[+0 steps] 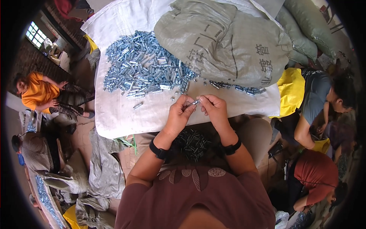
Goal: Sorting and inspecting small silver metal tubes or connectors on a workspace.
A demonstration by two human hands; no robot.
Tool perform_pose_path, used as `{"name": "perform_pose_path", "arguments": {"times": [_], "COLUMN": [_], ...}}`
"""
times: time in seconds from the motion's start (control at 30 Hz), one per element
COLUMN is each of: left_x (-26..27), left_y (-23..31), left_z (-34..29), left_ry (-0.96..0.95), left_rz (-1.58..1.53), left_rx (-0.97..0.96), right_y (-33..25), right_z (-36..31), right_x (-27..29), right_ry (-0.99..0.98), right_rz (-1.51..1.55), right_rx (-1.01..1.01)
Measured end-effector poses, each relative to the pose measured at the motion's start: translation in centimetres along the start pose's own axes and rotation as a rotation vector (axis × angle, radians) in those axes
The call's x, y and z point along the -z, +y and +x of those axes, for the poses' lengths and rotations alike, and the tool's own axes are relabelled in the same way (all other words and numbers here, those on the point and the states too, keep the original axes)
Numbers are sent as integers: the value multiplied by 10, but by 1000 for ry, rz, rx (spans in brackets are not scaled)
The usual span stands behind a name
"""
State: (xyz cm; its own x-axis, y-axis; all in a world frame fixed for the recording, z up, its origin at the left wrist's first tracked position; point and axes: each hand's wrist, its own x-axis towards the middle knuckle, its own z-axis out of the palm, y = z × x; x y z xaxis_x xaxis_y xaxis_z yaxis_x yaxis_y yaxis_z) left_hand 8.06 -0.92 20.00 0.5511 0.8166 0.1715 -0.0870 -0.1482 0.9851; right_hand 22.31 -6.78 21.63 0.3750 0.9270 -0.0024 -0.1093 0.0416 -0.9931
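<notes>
Between my two hands, over the near edge of the white-covered table, is a small shiny metal cylinder (196,102). My left hand (179,115) pinches one end of it with thumb and fingers. Fingertips of my right hand (213,109) close on its other end. A large heap of silvery-blue metal cylinders (146,70) lies beyond, mostly to the left. One loose cylinder (138,105) rests apart on the cloth, left of my hands. Several small nut-like pieces (176,93) are scattered just past my fingers.
A grey-green woven sack (225,42) covers the table's far right, with more cylinders (240,88) along its near edge. Dark metal pieces (193,145) sit below, between my forearms. Yellow sacking (291,91) hangs at the right. Other people sit at both sides, one in orange (40,91).
</notes>
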Motion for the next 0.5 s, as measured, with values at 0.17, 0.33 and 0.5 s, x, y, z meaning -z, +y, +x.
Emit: {"name": "perform_pose_path", "arguments": {"times": [0.17, 0.33, 0.5], "left_x": [-1, 4, -4], "left_y": [7, 4, -3], "left_z": [-11, -18, -28], "left_ry": [40, -19, 55], "left_rz": [-38, 1, -164], "left_rx": [26, 67, 90], "right_y": [-1, -1, 1], "right_z": [-9, -10, -26], "right_x": [-4, -5, -15], "right_ry": [2, 63, 70], "right_rz": [-140, -626, -831], "right_rx": [25, 417, 542]}}
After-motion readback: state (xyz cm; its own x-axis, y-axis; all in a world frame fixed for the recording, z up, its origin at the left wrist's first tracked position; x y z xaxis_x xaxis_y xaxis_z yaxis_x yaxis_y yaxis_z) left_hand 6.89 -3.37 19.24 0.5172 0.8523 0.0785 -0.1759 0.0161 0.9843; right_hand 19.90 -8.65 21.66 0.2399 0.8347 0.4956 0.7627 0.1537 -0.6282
